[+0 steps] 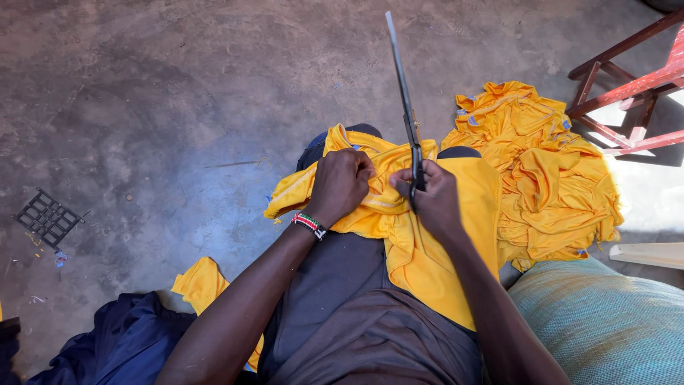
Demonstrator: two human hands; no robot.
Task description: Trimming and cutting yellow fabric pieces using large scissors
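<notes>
Grey concrete floor (178, 107); left hand (340, 184) fingers bunch soft, slippery yellow shirt cloth (420, 257), right hand (436, 201) fingers grip long black scissors (404, 100); hold cloth near cut

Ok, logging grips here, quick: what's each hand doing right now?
Left hand: closed, gripping the yellow fabric on the lap.
Right hand: closed on the scissors, blades pointing away.

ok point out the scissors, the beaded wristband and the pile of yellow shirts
scissors (402, 89), head view, on the long blades pointing away
beaded wristband (309, 224), head view, on the band at the left wrist
pile of yellow shirts (548, 178), head view, middle of the heap on the floor
</notes>
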